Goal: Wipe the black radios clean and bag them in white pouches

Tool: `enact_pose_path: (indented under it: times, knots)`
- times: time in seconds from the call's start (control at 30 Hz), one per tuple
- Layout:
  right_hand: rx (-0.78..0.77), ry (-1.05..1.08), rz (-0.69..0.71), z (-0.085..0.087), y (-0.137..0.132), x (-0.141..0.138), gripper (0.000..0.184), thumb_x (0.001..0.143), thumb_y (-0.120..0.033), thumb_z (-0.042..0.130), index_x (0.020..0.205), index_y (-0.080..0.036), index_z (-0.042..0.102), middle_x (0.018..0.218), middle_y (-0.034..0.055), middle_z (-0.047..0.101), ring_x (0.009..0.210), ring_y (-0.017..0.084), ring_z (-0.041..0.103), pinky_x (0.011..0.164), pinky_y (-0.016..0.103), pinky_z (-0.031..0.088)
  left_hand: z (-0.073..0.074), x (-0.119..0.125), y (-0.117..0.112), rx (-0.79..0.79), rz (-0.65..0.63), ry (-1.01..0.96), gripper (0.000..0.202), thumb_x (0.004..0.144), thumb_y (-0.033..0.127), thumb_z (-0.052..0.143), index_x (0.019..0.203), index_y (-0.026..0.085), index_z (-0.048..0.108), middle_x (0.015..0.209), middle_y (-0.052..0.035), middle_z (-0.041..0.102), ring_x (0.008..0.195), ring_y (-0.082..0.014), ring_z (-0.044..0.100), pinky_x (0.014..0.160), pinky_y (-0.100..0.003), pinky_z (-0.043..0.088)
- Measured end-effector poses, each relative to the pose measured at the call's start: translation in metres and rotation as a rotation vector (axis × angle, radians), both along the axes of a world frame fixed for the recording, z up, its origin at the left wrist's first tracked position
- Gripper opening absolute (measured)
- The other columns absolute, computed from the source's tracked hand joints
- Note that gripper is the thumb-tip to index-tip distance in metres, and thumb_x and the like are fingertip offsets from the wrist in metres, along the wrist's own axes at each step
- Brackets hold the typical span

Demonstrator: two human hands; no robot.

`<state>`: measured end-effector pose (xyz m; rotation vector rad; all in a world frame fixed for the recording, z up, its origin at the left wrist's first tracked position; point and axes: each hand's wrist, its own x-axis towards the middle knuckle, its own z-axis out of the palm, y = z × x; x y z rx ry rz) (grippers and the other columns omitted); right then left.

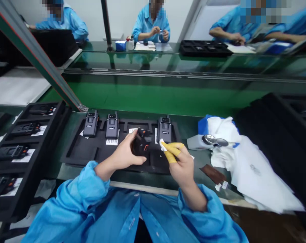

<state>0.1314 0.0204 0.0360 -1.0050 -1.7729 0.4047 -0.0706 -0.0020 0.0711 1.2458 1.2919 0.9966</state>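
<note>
My left hand (pixel 126 153) is closed round a small black device with an orange mark (pixel 141 145), held just above a black foam tray (pixel 92 152). My right hand (pixel 179 162), with yellow finger cots on two fingers, pinches a small white wipe (pixel 162 143) close to the device's right side. Three similar black devices stand upright in the tray's slots: two at the back left (pixel 91 123) (pixel 112 125) and one at the back right (pixel 164 129).
Black trays holding more devices (pixel 26 130) sit at the left. White cloths (pixel 246 162), a metal dish (pixel 215 140) and a brown strip (pixel 213 173) lie at the right. A green conveyor (pixel 168 96) runs behind. Three people in blue coats work across it.
</note>
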Motion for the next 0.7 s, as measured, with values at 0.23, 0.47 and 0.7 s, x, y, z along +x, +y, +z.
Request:
enact_pose_path:
  times: [0.23,0.47,0.7]
  knots:
    - [0.024,-0.008,0.121,0.049,-0.009,-0.023,0.037,0.085,-0.010,0.056,0.108,-0.036,0.068,0.088,-0.0011,0.064,0.081,0.012,0.060,0.073,0.032,0.042,-0.008,0.003,-0.025,0.121,-0.056,0.144,0.063,0.053,0.008,0.056,0.114,0.020,0.047,0.100,-0.0011,0.057,0.082,-0.0151,0.056,0.070,-0.026,0.047]
    - [0.208,-0.446,0.138,0.054,-0.028,-0.031,0.056,0.075,-0.003,0.047,0.121,-0.032,0.062,0.086,0.0005,0.062,0.077,0.014,0.053,0.082,0.039,0.026,-0.010,0.004,-0.026,0.283,-0.153,0.202,0.055,0.056,0.006,0.055,0.109,0.020,0.047,0.108,-0.0056,0.057,0.101,-0.0214,0.058,0.089,-0.036,0.047]
    - [0.227,-0.527,0.195,0.051,-0.031,-0.031,0.040,0.066,-0.002,0.048,0.090,-0.026,0.070,0.082,-0.0004,0.061,0.076,0.014,0.050,0.084,0.038,0.024,-0.001,0.011,-0.029,0.233,-0.090,0.246,0.050,0.057,0.010,0.064,0.104,0.023,0.051,0.102,-0.0025,0.064,0.093,-0.0205,0.062,0.084,-0.035,0.050]
